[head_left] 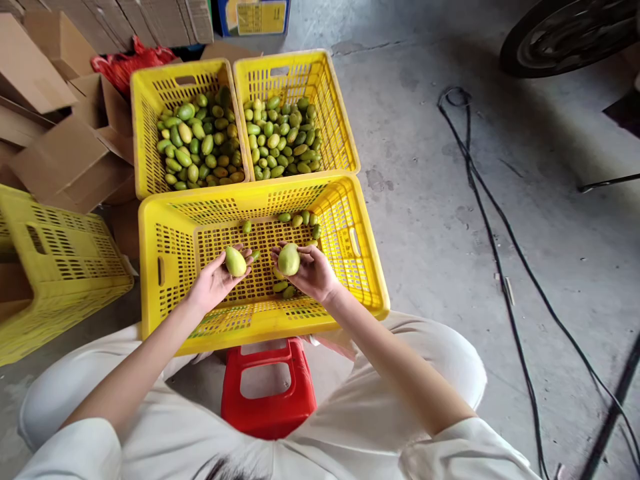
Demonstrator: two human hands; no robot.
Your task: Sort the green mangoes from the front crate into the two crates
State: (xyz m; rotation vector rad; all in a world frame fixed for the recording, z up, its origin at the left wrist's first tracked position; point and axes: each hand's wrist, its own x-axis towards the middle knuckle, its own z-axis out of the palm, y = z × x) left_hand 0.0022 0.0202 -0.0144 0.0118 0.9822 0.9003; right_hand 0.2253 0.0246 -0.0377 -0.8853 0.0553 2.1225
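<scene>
My left hand (219, 281) is palm up, its fingers curled under a pale green-yellow mango (235, 261). In my right hand (316, 272) sits another pale green mango (289, 259), cupped by the thumb and fingers. Both hands are over the near yellow crate (265, 327), a short gap apart. Several smaller green mangoes (297, 220) lie on its slotted floor, mostly along the far right corner. A few more lie below and beside the right hand, partly hidden by it.
Behind stand two yellow crates, left (143, 133) and right (343, 127), holding many mangoes. Cardboard boxes (70, 167) and another yellow crate (65, 267) are at left. A red plastic stool (270, 407) is between my legs. Black cable (480, 180) and a wheel (555, 40) are at right.
</scene>
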